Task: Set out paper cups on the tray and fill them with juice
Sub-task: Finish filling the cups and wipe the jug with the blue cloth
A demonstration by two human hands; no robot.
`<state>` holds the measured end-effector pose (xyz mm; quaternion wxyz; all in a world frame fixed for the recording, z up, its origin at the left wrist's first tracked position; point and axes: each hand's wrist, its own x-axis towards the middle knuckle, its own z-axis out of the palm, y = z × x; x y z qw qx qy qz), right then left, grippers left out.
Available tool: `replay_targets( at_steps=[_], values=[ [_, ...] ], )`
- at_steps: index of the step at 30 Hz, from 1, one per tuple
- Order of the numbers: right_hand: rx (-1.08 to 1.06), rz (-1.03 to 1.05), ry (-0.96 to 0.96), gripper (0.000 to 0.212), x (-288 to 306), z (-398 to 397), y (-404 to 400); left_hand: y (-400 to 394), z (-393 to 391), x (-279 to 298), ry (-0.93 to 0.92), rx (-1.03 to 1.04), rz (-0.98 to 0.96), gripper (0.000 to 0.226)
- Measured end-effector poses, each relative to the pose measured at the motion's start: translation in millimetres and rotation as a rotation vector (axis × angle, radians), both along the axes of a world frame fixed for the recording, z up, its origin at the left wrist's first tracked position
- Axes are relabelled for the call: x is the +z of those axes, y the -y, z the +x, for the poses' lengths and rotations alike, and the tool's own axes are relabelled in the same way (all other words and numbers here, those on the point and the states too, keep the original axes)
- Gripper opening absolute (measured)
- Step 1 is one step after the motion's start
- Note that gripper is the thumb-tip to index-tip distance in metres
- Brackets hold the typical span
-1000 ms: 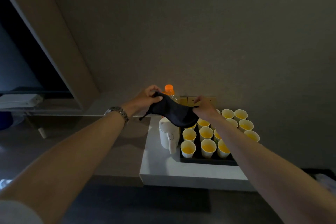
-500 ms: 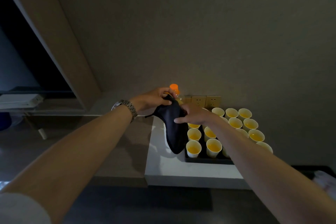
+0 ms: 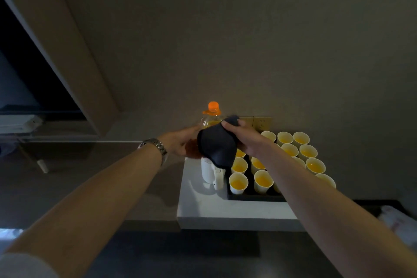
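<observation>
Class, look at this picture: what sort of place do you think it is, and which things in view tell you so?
Probably a hotel room or small indoor refreshment corner, dimly lit. A white counter bears a black tray of juice-filled paper cups, beside a white kettle, with wall sockets behind.

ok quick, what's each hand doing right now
Left hand: on the bottle; grip hidden behind the cloth, cannot tell.
Right hand: holds the cloth.
</observation>
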<state>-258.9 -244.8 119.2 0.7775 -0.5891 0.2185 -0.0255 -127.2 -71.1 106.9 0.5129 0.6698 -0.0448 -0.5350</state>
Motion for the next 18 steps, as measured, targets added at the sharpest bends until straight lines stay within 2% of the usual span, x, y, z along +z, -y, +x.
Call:
replay_targets(
  at_steps=[1,2,6,8,12,14,18],
  values=[
    [-0.018,0.018,-0.001,0.035,1,0,0,1,1,-3,-0.054,-0.005,-0.007,0.072],
    [-0.027,0.025,-0.004,0.031,1,0,0,4,-1,-4,-0.094,0.011,-0.047,0.077],
    [-0.013,0.077,-0.001,0.032,-2,0,3,20,-8,0,0.009,0.092,-0.264,0.045],
    [-0.01,0.104,0.0,0.031,-5,-1,7,20,-7,2,0.127,0.105,-0.264,0.033],
    [0.059,0.032,0.009,0.038,-8,-6,17,16,-1,-6,0.352,0.21,-0.253,0.038],
    [0.064,-0.031,0.034,0.046,-7,-9,22,16,-1,-9,0.414,0.253,-0.254,0.031],
    [-0.082,-0.226,0.004,0.06,-6,-12,27,17,-5,-10,0.492,0.282,-0.217,0.02]
  ],
)
